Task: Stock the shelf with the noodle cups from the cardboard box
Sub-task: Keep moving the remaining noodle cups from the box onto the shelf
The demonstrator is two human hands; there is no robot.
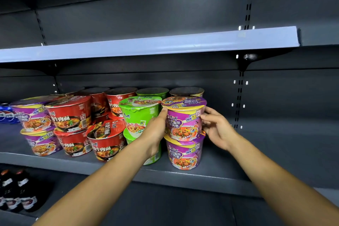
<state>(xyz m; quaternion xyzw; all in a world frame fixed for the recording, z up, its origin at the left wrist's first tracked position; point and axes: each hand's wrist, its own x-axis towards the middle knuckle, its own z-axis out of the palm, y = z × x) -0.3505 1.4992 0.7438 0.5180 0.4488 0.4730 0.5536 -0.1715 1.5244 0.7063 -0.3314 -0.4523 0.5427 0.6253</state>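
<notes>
A purple noodle cup [183, 121] stands on top of another purple cup [184, 154] at the right end of the row on the grey shelf [211, 174]. My left hand [156, 130] holds the upper cup's left side, thumb up against its rim. My right hand [216, 126] grips its right side with curled fingers. Left of it stand stacked green cups [140, 113], red cups [70, 113] and more purple cups [32, 115]. One red cup [106, 139] leans tilted. The cardboard box is out of view.
More cups [152, 91] line the back row. Blue cola cans [5, 113] sit at the far left of the shelf. Dark bottles [16, 192] stand on the lower shelf at left. An upper shelf edge [146, 46] overhangs. Bare shelf lies right of the stack.
</notes>
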